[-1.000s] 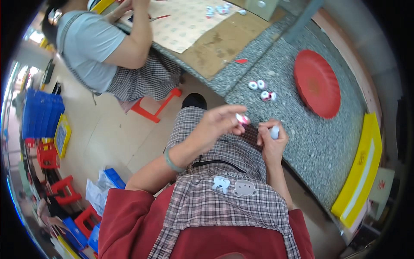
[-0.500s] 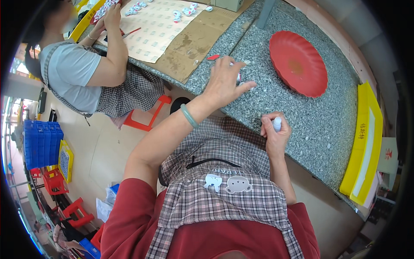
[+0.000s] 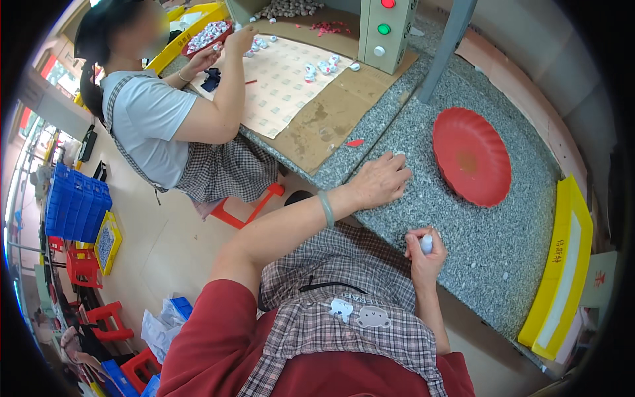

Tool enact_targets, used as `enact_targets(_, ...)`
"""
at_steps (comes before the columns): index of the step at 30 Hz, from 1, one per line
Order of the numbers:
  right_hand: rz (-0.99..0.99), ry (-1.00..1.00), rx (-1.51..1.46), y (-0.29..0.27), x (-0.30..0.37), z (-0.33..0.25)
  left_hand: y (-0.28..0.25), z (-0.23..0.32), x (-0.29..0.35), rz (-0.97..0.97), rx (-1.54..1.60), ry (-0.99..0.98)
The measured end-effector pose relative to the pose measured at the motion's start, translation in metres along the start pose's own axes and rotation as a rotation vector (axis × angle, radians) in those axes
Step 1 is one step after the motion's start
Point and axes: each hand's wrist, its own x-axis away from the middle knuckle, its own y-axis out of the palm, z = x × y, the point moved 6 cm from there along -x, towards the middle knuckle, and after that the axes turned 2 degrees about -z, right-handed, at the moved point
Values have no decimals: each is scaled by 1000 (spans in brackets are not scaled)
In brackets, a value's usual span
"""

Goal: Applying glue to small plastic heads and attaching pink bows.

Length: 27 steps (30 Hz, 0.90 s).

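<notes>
My left hand (image 3: 383, 180), with a green bangle (image 3: 326, 209) on its wrist, rests on the speckled grey stone tabletop (image 3: 489, 248). Its fingers curl downward, and whatever they hold is hidden beneath them; a bit of white shows at the fingertips. Close to the table's near edge, my right hand (image 3: 428, 264) is closed around a small white bottle (image 3: 426, 243), its tip poking up from the fist. Beyond my hands lies a red scalloped dish (image 3: 473, 157), with only a brownish patch at its middle. A small red piece (image 3: 355, 143) lies past my left hand.
A co-worker (image 3: 155, 119) sits at the left, handling small pieces over a patterned sheet (image 3: 281, 89) on cardboard. A grey post (image 3: 446, 53) and a button box (image 3: 385, 33) stand at the back. A yellow bin (image 3: 562, 271) borders the right side. Blue crates (image 3: 76, 202) stand on the floor.
The view has tilted up, bringing more of the far table into sight. My left hand's spread fingers have curled down onto the tabletop. My right hand keeps the white bottle.
</notes>
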Motion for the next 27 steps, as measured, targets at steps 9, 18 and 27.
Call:
enact_targets(9,-4,32,-69,-5,-5,2,-4,-51,25,216,1256,-601)
enact_targets(18,297,-575,838,-65,-64,-68,-24,1,89,401,2496,-951)
enact_targets(27,180,-464,1031,-67,-85,-55,-19,20,130,404,2503,-1046)
